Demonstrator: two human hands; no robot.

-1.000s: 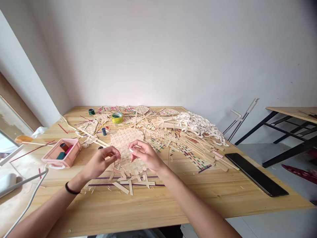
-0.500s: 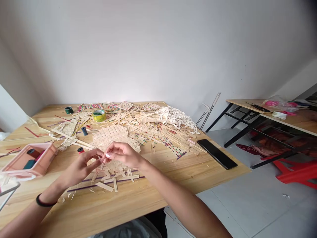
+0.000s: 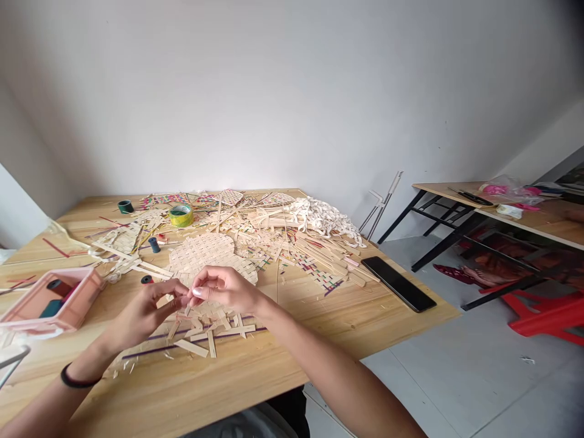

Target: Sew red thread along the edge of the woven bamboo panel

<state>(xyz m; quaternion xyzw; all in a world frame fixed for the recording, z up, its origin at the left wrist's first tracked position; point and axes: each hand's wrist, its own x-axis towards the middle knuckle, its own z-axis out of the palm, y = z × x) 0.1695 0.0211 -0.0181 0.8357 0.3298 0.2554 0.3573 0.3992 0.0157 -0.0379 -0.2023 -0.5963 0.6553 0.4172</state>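
Observation:
My left hand [image 3: 148, 313] and my right hand [image 3: 227, 291] meet fingertip to fingertip above the wooden table [image 3: 347, 322]. Both are closed in a pinch, and whatever lies between the fingertips is too small to make out. Just behind them lies a pale woven piece [image 3: 203, 252], partly covered by my right hand. Short flat pale strips [image 3: 191, 347] and dark purple strips [image 3: 148, 351] are scattered below my hands. A red spool [image 3: 146, 280] stands just behind my left hand, with a dark blue spool [image 3: 154, 245] farther back.
At left is a pink basket [image 3: 82, 304] holding spools. Yellow tape [image 3: 181, 215], a green roll [image 3: 125, 207] and a white cord heap [image 3: 326, 219] sit farther back. A black phone [image 3: 399, 284] lies right. Beyond are another table [image 3: 542, 225] and a red stool [image 3: 542, 310].
My hands stay pinched together, with the left fingers shifted slightly. The whole view has moved a little.

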